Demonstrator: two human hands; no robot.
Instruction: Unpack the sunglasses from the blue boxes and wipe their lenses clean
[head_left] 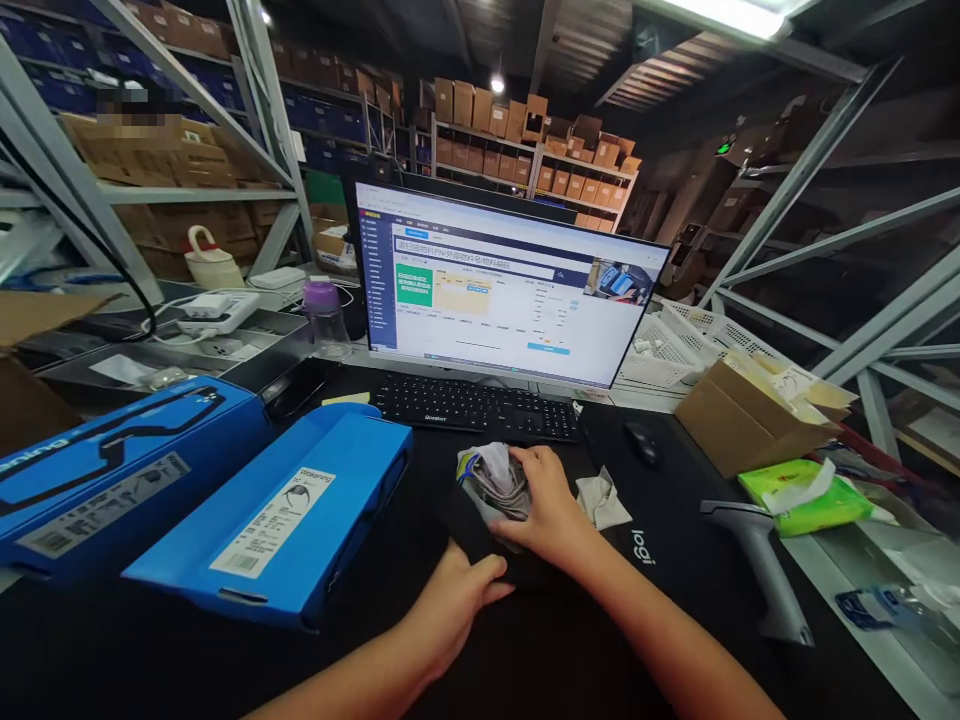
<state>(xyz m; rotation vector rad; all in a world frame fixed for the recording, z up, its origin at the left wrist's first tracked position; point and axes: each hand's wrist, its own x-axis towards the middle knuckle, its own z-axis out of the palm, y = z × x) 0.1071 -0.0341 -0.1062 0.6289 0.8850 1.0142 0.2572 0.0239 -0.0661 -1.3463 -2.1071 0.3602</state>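
My right hand (544, 505) curls over a grey bundle (501, 485) in clear plastic with a blue and yellow edge. It looks like coiled cable or folded cloth; I cannot tell which. My left hand (459, 595) is just nearer to me, fingers bent and thumb stretched toward the right. A dark thing seems to lie under its fingers, but it blends into the black mat. Left of the hands lies a blue box (300, 500) with a white label, beside a second blue box (127, 470). A crumpled white tissue (602, 499) is right of my right hand.
A keyboard (480, 408) and lit monitor (502, 290) stand behind the hands. To the right are a mouse (640, 444), a grey barcode scanner (765, 570), a green tissue pack (806, 497) and an open cardboard box (739, 415). A purple-lidded bottle (324, 315) stands back left.
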